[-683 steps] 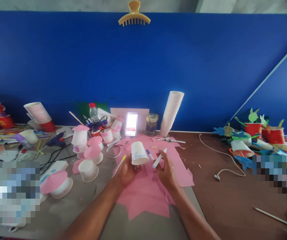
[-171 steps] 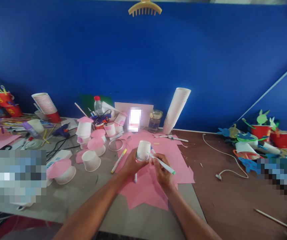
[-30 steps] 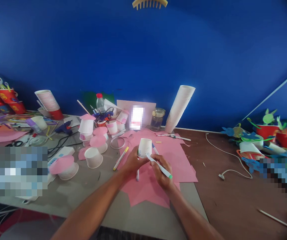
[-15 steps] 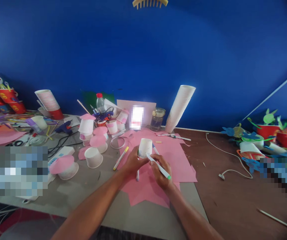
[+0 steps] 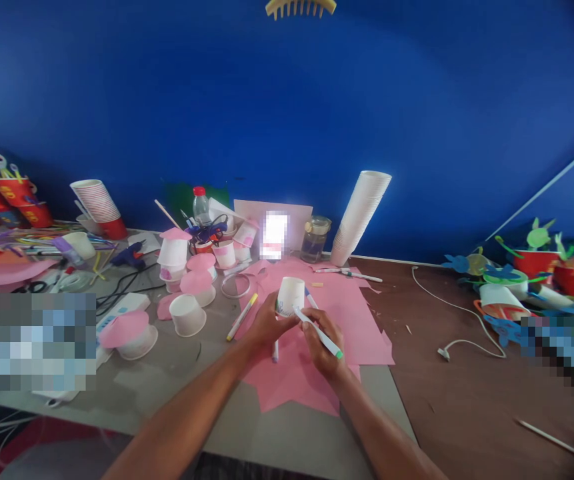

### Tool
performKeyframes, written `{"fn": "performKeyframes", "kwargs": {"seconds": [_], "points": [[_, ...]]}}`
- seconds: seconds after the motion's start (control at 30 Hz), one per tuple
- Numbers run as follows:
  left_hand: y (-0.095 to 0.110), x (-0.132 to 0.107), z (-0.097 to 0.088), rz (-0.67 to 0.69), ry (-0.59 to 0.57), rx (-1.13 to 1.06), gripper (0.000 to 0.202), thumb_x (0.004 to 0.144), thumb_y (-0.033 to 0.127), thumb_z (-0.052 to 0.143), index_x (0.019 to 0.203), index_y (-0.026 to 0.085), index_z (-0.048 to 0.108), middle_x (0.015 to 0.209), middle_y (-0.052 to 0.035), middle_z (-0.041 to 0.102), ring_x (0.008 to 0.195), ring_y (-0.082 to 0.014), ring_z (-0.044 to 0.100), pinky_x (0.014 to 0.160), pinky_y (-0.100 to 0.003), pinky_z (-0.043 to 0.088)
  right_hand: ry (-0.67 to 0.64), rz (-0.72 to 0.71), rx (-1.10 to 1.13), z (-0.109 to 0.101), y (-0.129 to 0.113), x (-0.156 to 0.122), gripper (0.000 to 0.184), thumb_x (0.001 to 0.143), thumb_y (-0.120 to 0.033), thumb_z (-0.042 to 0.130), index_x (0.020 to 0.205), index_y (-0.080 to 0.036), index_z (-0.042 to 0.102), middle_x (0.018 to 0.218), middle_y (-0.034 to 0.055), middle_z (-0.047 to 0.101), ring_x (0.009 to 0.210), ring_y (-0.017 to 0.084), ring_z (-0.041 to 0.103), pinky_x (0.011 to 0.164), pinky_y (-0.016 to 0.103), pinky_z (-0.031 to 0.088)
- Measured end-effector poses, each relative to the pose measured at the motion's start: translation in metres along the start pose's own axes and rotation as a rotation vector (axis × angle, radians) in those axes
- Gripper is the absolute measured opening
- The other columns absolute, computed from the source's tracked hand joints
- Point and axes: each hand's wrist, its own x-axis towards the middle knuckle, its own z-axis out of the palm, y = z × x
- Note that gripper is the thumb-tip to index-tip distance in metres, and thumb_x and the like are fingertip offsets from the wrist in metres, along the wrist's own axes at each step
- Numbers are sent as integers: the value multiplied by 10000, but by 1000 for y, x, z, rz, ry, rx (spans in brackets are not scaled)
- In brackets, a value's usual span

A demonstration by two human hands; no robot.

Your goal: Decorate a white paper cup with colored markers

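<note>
White paper dents slightly under the fingers (image 5: 277,321) of the left hand (image 5: 267,325), which curl round the lower part of a small cup (image 5: 290,295), leaving its faintly printed wall exposed and steady. The right hand (image 5: 323,345) grips a marker (image 5: 319,335) like a pencil, its slim white barrel angled towards the cup; whether the two touch, I cannot tell. Both hands hover over a jagged pink sheet (image 5: 297,393) near the worktop's (image 5: 287,443) front edge. A pen (image 5: 275,351) lies beneath the left hand, with a yellow marker (image 5: 241,317) just beside it. Towards the back edge, a tall, tapering cup stack (image 5: 359,217) leans beside a glass jar (image 5: 315,239).
</note>
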Motion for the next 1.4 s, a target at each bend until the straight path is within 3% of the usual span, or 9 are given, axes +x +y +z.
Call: {"fn": "performKeyframes", "kwargs": {"seconds": [1.4], "points": [[-6,3,0,29,-4,45,473,716,447,753,1057,157,601,1020,-78,685,895,-237,647,719,-300,515,8,34,10,-1,0,2,143,877,-226,512,963,-197,623,751,49,681,685,202,676,592,298,514]]}}
